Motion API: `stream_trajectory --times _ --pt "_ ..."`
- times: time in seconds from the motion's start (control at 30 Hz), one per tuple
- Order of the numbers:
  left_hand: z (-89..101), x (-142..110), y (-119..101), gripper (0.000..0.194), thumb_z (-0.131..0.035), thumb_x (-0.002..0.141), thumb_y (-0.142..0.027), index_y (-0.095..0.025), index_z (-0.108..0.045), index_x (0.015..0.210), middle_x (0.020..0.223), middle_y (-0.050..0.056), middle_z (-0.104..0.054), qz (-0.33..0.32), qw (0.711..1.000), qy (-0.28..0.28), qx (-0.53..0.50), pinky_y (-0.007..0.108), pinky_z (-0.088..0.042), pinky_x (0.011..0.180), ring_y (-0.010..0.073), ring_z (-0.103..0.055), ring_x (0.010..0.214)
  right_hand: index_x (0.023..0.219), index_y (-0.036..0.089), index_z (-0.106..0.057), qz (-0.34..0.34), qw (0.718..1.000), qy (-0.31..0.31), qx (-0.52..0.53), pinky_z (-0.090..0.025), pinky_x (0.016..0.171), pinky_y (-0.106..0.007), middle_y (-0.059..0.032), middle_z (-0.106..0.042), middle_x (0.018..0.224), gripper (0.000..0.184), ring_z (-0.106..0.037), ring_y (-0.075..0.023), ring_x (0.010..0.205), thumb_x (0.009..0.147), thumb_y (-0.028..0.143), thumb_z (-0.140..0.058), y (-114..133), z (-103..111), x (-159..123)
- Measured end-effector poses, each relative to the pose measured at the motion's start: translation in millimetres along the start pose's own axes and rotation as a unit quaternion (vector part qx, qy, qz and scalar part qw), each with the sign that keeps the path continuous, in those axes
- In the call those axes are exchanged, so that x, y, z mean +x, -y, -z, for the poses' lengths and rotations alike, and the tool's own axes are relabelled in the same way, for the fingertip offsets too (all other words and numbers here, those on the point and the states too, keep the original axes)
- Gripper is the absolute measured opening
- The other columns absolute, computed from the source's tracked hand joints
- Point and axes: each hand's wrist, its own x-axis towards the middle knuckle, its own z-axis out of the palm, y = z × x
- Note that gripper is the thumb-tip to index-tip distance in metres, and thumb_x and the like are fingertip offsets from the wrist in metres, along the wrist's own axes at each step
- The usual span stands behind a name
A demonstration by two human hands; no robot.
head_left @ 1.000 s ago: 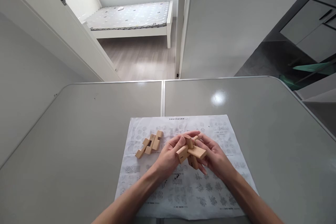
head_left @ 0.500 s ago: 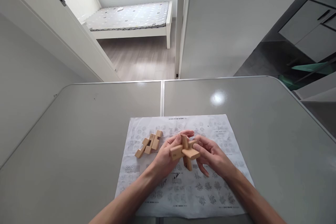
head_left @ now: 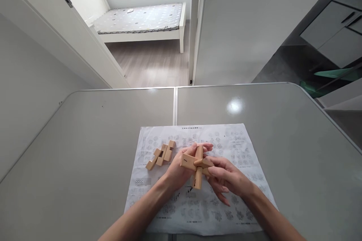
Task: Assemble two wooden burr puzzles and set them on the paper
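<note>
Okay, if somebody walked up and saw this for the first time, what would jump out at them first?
Most likely the crossed wooden puzzle assembly, held above the printed instruction sheet by both the left hand and the right hand. Next, the loose wooden pieces lying on the sheet's left part, just beside the left hand. Beyond the grey table, an open doorway shows a bed.

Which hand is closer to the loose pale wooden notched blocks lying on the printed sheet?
Left. The left hand sits just right of the loose pale wooden notched blocks; the right hand lies farther right, beyond the held wooden cross.
</note>
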Motion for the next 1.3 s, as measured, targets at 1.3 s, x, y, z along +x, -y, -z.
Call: stream_trajectory --times 1.3 --pt "-7.9 5.9 5.5 0.027 -0.066 0.099 -0.038 -0.014 -0.074 0.109 0.127 0.017 -0.068 -0.050 0.997 -0.008 -0.060 0.032 -0.050 0.091 0.0288 -0.066 0.116 0.097 0.019 -0.065 0.240 0.892 -0.310 0.227 -0.042 0.031 -0.007 0.0099 -0.041 0.065 0.021 -0.026 -0.0026 0.041 0.094 0.034 -0.079 18.7 22.4 4.8"
